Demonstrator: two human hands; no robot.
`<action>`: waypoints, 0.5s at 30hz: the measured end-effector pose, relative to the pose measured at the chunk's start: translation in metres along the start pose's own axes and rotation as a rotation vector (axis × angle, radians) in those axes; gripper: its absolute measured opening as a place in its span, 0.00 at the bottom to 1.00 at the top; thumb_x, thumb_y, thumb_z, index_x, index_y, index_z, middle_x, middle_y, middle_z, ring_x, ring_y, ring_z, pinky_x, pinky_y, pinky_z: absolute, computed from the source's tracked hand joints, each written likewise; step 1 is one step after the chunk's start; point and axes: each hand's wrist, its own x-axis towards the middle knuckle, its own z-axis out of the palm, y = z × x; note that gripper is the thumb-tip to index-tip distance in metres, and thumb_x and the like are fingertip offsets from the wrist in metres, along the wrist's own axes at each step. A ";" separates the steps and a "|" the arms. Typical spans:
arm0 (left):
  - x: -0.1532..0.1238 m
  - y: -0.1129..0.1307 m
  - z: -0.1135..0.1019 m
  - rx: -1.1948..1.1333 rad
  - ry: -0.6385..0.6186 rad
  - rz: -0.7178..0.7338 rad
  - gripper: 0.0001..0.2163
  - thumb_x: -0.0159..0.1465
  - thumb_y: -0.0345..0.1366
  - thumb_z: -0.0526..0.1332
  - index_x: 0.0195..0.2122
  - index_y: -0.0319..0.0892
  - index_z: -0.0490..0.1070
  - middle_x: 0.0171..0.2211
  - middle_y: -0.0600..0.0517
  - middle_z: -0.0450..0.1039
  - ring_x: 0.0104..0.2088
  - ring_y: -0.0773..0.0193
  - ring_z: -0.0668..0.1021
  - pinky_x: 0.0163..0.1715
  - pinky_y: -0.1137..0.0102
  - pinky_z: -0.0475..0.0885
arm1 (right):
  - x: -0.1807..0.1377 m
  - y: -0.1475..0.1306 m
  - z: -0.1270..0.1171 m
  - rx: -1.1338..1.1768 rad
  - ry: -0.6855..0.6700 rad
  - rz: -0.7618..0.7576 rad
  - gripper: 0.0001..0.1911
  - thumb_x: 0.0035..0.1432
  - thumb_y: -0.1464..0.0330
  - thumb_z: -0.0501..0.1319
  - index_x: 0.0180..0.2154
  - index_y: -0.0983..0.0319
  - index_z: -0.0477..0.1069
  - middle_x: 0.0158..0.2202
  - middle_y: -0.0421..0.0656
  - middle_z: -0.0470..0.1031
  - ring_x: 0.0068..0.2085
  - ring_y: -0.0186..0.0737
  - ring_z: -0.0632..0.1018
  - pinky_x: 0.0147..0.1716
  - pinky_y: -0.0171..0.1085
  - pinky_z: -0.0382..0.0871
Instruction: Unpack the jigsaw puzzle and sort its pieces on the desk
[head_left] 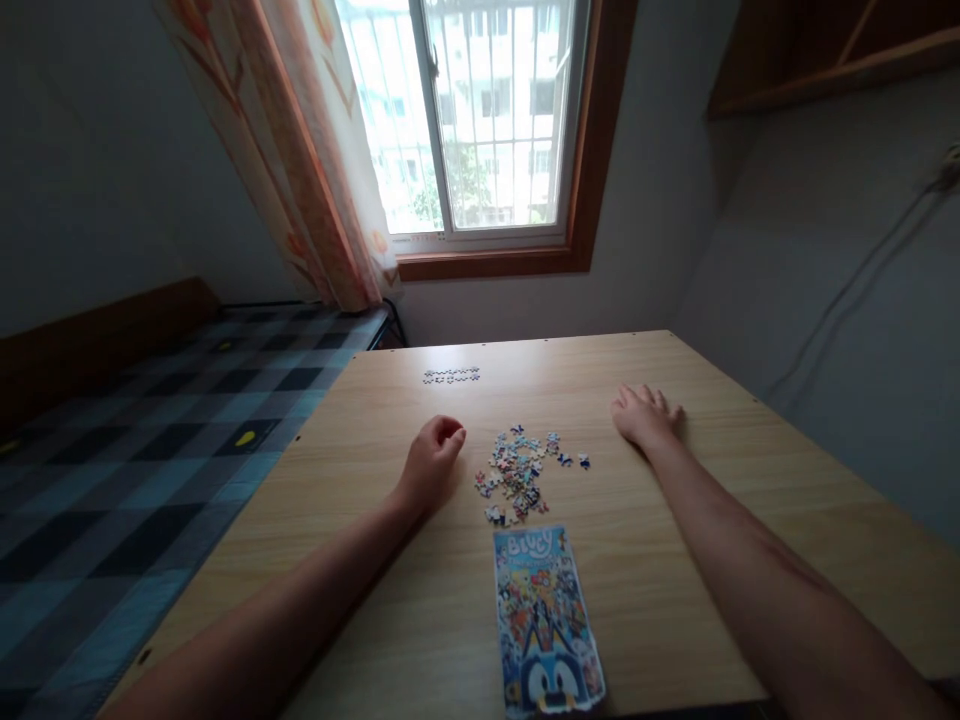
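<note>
My left hand (435, 457) is over the table just left of a loose heap of jigsaw puzzle pieces (517, 468). Its fingers are curled in with the thumb against them, and whatever they may hold is hidden. Flat on the tabletop, right of the heap, rests my right hand (645, 412) with its fingers spread and nothing in it. Beyond my left hand lie two short rows of joined puzzle pieces (451, 376). A colourful sheet or pack (547, 620) printed "Bluey" lies nearest me, below the heap; its lower edge looks ragged.
The pale wooden table (720, 480) reaches toward the window (499, 120). A bed with a checked cover (150, 440) stands along the left side. A patterned curtain (292, 150) hangs beside the window, and a wooden shelf (832, 80) juts out at upper right.
</note>
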 end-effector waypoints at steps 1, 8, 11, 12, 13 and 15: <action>-0.008 0.004 -0.003 -0.019 -0.026 0.040 0.09 0.63 0.42 0.57 0.33 0.42 0.70 0.31 0.50 0.73 0.33 0.61 0.75 0.37 0.67 0.72 | 0.001 0.002 0.000 0.011 -0.001 -0.007 0.30 0.67 0.54 0.41 0.67 0.52 0.56 0.71 0.47 0.50 0.70 0.55 0.51 0.64 0.65 0.40; -0.033 0.042 -0.019 0.127 -0.456 0.636 0.06 0.64 0.35 0.59 0.31 0.43 0.75 0.34 0.47 0.72 0.37 0.61 0.73 0.39 0.65 0.71 | 0.005 0.008 0.001 0.052 0.000 -0.034 0.30 0.66 0.54 0.44 0.66 0.52 0.59 0.71 0.46 0.51 0.70 0.52 0.51 0.65 0.64 0.40; -0.035 0.044 -0.021 0.153 -0.543 0.685 0.07 0.63 0.37 0.60 0.38 0.44 0.76 0.36 0.47 0.71 0.37 0.60 0.73 0.37 0.64 0.71 | 0.005 0.008 0.000 0.052 0.009 -0.046 0.30 0.65 0.54 0.45 0.65 0.52 0.60 0.71 0.46 0.52 0.70 0.53 0.52 0.64 0.66 0.41; -0.036 0.043 -0.021 0.159 -0.563 0.687 0.08 0.63 0.38 0.60 0.40 0.44 0.76 0.36 0.47 0.71 0.37 0.60 0.73 0.37 0.64 0.71 | 0.005 0.008 0.000 0.052 0.015 -0.052 0.29 0.65 0.54 0.45 0.65 0.52 0.60 0.70 0.46 0.52 0.70 0.53 0.52 0.64 0.66 0.41; -0.036 0.043 -0.021 0.164 -0.579 0.685 0.09 0.62 0.39 0.61 0.41 0.45 0.76 0.37 0.47 0.72 0.38 0.60 0.73 0.38 0.63 0.72 | 0.005 0.008 0.000 0.052 0.020 -0.057 0.29 0.65 0.54 0.45 0.65 0.52 0.61 0.70 0.46 0.53 0.70 0.53 0.53 0.64 0.66 0.41; -0.036 0.042 -0.021 0.183 -0.608 0.679 0.10 0.62 0.39 0.61 0.42 0.46 0.77 0.38 0.47 0.72 0.38 0.60 0.74 0.38 0.63 0.72 | 0.004 0.007 -0.001 0.052 0.021 -0.061 0.29 0.65 0.54 0.44 0.65 0.52 0.61 0.70 0.46 0.53 0.69 0.53 0.53 0.64 0.66 0.41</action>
